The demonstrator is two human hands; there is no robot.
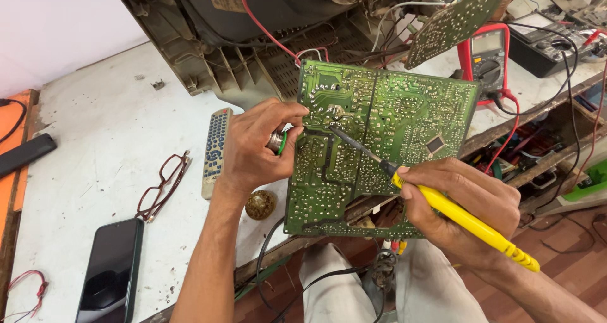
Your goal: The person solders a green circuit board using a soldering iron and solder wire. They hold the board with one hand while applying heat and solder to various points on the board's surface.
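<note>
A large green circuit board (pixel 392 139) stands tilted at the workbench edge, solder side facing me. My right hand (pixel 465 203) grips a yellow-handled soldering iron (pixel 461 217); its dark tip touches the board near the upper middle. My left hand (pixel 256 142) holds a small spool of solder wire (pixel 277 141) against the board's left edge, fingertips by the same spot.
On the white workbench (pixel 107 127) lie a grey remote control (pixel 215 142), red-framed glasses (pixel 164 184), a dark phone (pixel 110 272), a round brown tin (pixel 260 204). An opened television housing (pixel 253 38) stands behind. A red multimeter (pixel 487 54) and a second board (pixel 455 22) sit right.
</note>
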